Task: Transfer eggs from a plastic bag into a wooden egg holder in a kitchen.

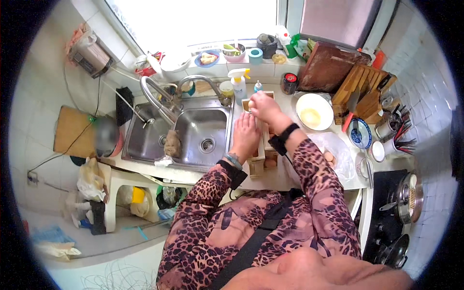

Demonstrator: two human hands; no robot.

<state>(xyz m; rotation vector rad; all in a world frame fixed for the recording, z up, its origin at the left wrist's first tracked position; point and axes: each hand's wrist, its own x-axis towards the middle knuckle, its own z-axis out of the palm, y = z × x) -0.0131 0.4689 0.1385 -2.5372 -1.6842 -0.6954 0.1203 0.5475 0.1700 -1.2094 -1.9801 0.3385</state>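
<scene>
My right hand (267, 110) is over the far part of some narrow open-topped boxes (257, 169) on the counter. A pale rounded thing, seemingly an egg (251, 104), is between its fingertips, partly covered by them. Nearer to me, my left hand (245, 136) lies palm down along the left side of the boxes, its fingers stretched forward. Brown eggs (270, 163) show inside the boxes beneath my right forearm. More eggs (330, 157) sit in a clear plastic bag (345, 163) on the right. A white bowl (322, 104) stands beyond that bag.
On the left is a double steel sink (203, 125) with a tall faucet (154, 96). A spray bottle (238, 85) and a black jar (290, 84) stand behind the boxes. Cutting boards (322, 67), a knife block (357, 81) and a patterned bowl (360, 133) occupy the right.
</scene>
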